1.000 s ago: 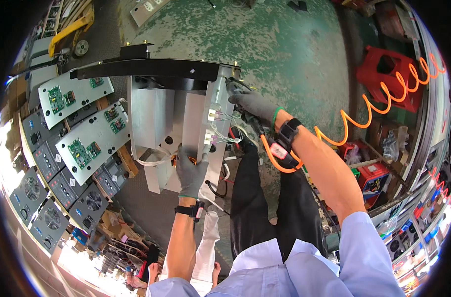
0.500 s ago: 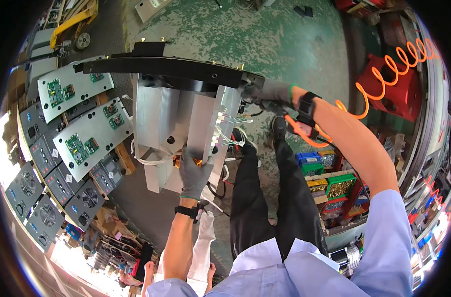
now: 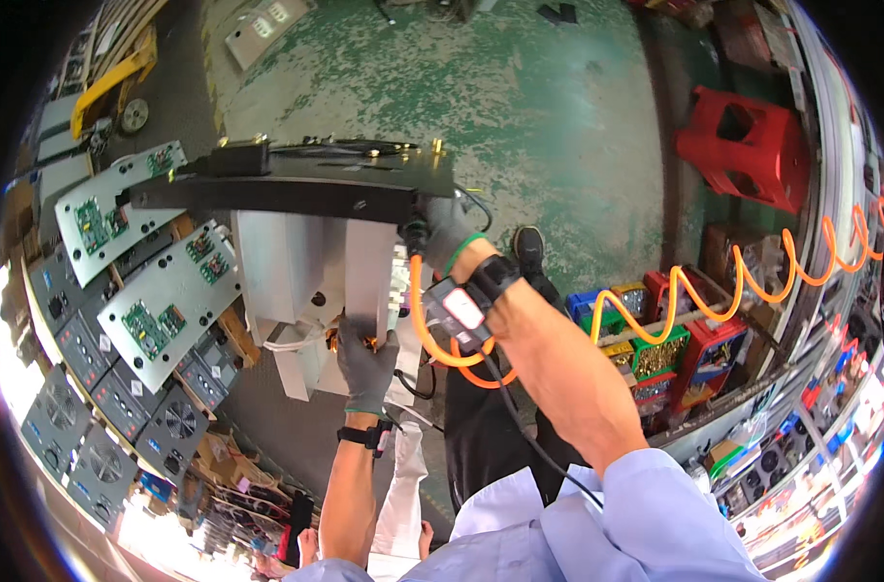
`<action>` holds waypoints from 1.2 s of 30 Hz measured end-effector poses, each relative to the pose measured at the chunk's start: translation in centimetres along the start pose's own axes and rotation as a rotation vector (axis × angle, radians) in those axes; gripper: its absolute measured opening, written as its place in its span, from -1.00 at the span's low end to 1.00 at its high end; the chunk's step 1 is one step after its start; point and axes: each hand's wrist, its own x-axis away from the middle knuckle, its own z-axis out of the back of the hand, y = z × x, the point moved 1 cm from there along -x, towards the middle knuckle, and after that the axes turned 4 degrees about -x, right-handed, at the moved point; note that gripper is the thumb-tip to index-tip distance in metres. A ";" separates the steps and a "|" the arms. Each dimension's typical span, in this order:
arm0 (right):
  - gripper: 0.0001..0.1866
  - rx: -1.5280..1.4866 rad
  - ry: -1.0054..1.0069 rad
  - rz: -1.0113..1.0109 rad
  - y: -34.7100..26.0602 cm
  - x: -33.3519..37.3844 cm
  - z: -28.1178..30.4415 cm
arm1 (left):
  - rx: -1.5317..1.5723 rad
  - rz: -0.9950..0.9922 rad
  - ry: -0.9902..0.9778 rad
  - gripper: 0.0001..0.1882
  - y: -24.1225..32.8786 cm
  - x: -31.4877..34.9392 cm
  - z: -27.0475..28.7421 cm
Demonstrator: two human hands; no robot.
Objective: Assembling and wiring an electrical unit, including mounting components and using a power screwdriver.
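Observation:
A metal equipment housing [image 3: 369, 272] with a long black panel [image 3: 277, 196] across its far side stands in front of me. My left hand [image 3: 367, 367], in a grey glove, is closed at its near edge, beside a copper-coloured coil [image 3: 333, 341]; the fingertips are partly hidden. At the panel's right end, my gloved right hand [image 3: 447, 233] is wrapped round a dark tool [image 3: 416, 231], mostly hidden, with an orange coiled air hose [image 3: 426, 335] running from it. White connectors [image 3: 399, 276] line the housing's right side.
To the left, grey panels with green circuit boards [image 3: 151, 335] lie over several dark fan-fitted units [image 3: 180, 419]. Parts bins [image 3: 658, 359] stand at the right, with a red plastic stool [image 3: 743, 145] beyond. A person in white trousers [image 3: 400, 485] is near my left arm.
My right hand has moved left and nearer with the tool, against the panel's right end, pulling the hose across. My left hand stays at the housing. The view has shifted.

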 end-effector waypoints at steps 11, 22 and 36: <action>-0.68 1.341 0.160 0.734 0.8 0.3 0.6 | -0.234 -0.125 -0.180 -0.37 -2.6 0.3 0.4; -0.61 -0.256 0.174 0.380 6.4 -8.6 -1.7 | -0.257 -0.057 -0.393 -0.75 -0.9 -2.1 2.2; -0.81 -0.374 0.160 0.063 2.2 -3.2 -1.2 | -0.180 -0.008 -0.438 -0.67 0.0 -2.0 2.6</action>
